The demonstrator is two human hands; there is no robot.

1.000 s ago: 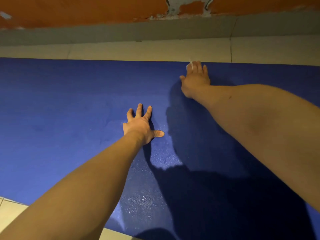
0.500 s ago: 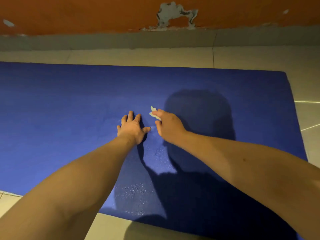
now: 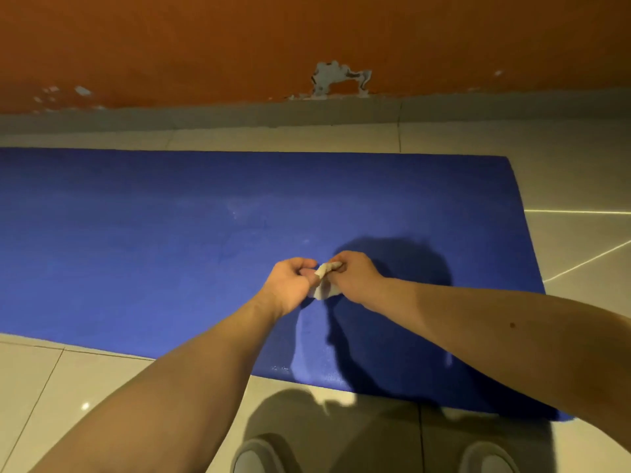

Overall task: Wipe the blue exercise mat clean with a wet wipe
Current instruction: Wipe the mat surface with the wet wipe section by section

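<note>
Nearest the camera, the toes of two grey shoes (image 3: 261, 454) stand on the pale tiled floor (image 3: 85, 387), just short of the near edge of the blue exercise mat (image 3: 136, 254), which lies flat and runs off the left of the view. Both forearms reach in over its right-hand part, and there the hands meet. The left hand (image 3: 290, 283) and the right hand (image 3: 356, 276) each have their fingers (image 3: 336, 266) curled in, pinching the crumpled white wet wipe (image 3: 322, 286) between them. The wipe hangs in the small gap, apparently lifted off the mat rather than pressed to it. This looks like a break from wiping to refold or turn the wipe to a fresher face. Next it wants gathering into one hand, pressing flat and drawing over whichever part remains undone; which part that is I cannot tell. Beyond the mat come a strip of tile, a grey skirting (image 3: 205, 119) and an orange wall (image 3: 170, 46) with chipped paint
</note>
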